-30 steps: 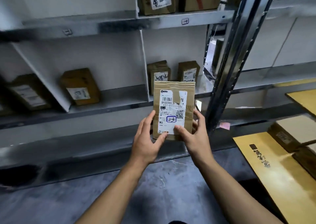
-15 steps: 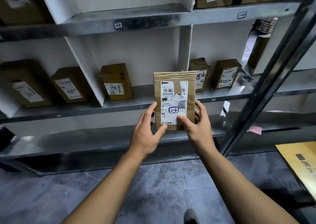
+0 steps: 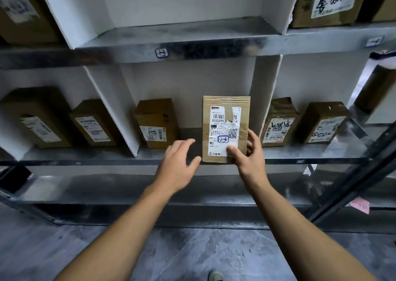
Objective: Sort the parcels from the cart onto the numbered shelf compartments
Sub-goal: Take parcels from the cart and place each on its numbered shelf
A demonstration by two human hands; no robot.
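The right hand (image 3: 248, 158) grips the parcel (image 3: 226, 128) at its lower right corner: the thumb lies across the front face on the label (image 3: 224, 130), and the fingers curl round the right edge. The left hand (image 3: 177, 165) holds nothing; its fingers are spread and relaxed, just left of the parcel's lower left corner, and contact between thumb tip and cardboard cannot be confirmed. The parcel is a flat brown carton, held upright with the label facing the camera. A handwritten "23" in a blue frame (image 3: 223, 139) sits low on the label. The parcel's bottom edge is level with the front lip of the middle shelf (image 3: 107, 161); whether it rests on that lip cannot be determined. It stands before the compartment bounded by the left divider (image 3: 111, 109) and the right divider (image 3: 265, 92), close to the right divider. One brown box (image 3: 156, 123) stands in the same compartment, to the left of the parcel. Two boxes (image 3: 278, 122) (image 3: 323, 123) occupy the compartment to the right, and two more (image 3: 36, 117) (image 3: 94, 123) the compartment to the left. A tag marked "13" (image 3: 162, 53) is fixed to the edge of the shelf above.
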